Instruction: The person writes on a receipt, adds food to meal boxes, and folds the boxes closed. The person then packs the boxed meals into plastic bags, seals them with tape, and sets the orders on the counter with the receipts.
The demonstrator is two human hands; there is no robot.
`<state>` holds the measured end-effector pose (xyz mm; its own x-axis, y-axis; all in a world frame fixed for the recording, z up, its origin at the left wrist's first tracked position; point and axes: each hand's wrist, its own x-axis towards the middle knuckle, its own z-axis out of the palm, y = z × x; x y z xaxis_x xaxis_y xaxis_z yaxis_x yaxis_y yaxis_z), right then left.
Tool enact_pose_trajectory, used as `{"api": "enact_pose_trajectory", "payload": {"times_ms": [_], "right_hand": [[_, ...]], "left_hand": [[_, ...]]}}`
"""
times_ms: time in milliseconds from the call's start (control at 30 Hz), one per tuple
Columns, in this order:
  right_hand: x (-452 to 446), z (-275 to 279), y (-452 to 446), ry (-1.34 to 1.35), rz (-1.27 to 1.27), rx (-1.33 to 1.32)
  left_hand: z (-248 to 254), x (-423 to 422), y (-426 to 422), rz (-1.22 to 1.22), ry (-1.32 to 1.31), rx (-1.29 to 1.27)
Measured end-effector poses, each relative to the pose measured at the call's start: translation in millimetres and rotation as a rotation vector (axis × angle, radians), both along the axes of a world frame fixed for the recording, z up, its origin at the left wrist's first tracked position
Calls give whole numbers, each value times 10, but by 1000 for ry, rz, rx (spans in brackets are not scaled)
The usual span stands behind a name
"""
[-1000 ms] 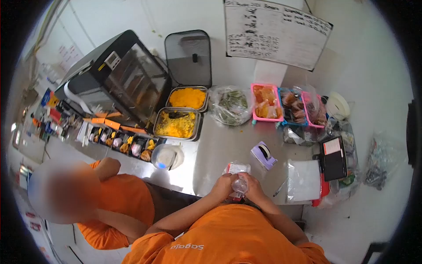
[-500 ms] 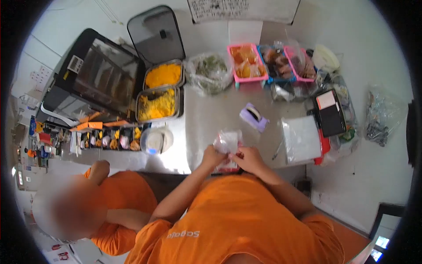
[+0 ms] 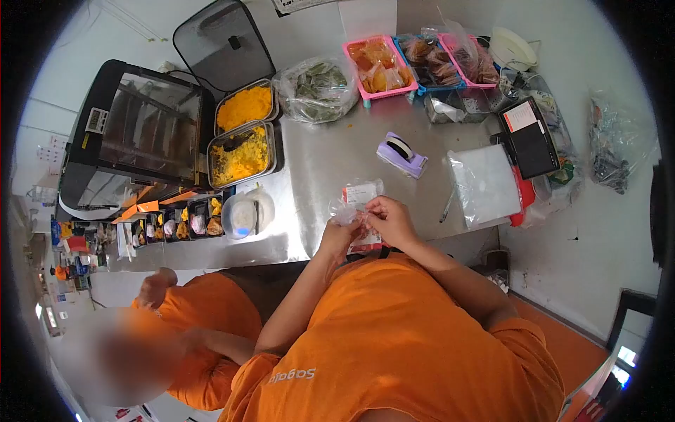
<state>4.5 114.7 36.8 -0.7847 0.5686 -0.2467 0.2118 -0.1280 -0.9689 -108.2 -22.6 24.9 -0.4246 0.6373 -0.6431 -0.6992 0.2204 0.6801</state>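
Note:
Close to the table's front edge, my left hand point(image 3: 339, 236) is closed on a small clear plastic bag point(image 3: 343, 212), whose crumpled film stands up above the fingers. My right hand point(image 3: 391, 221) pinches the same bag from the other side, its fingertips almost meeting the left ones. Under both hands lies a red and white printed sheet or packet point(image 3: 361, 191), partly covered by them. What the bag contains is hidden. Beyond my hands sits a purple tape dispenser point(image 3: 403, 155).
Two metal pans of yellow food point(image 3: 240, 156), a bag of green leaves point(image 3: 316, 88) and pink and blue baskets point(image 3: 380, 92) line the back. Right of my hands lie a pen point(image 3: 446, 208) and a stack of clear bags point(image 3: 484, 186). A co-worker point(image 3: 211, 309) in orange stands at left.
My view has shifted, so the tabletop things sit higher. The clear bag has moved off the printed sheet toward my left hand and is bunched up, and the sheet shows more.

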Motion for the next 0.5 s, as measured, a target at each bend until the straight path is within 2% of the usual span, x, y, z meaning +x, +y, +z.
{"api": "enact_pose_trajectory", "payload": {"times_ms": [200, 300, 500], "right_hand": [[136, 41, 9, 13, 104, 302], [141, 33, 14, -4, 108, 350], [137, 30, 16, -6, 116, 386]], "left_hand": [[94, 57, 12, 29, -5, -52], [261, 96, 31, 50, -27, -88], [68, 74, 3, 40, 28, -2]]}}
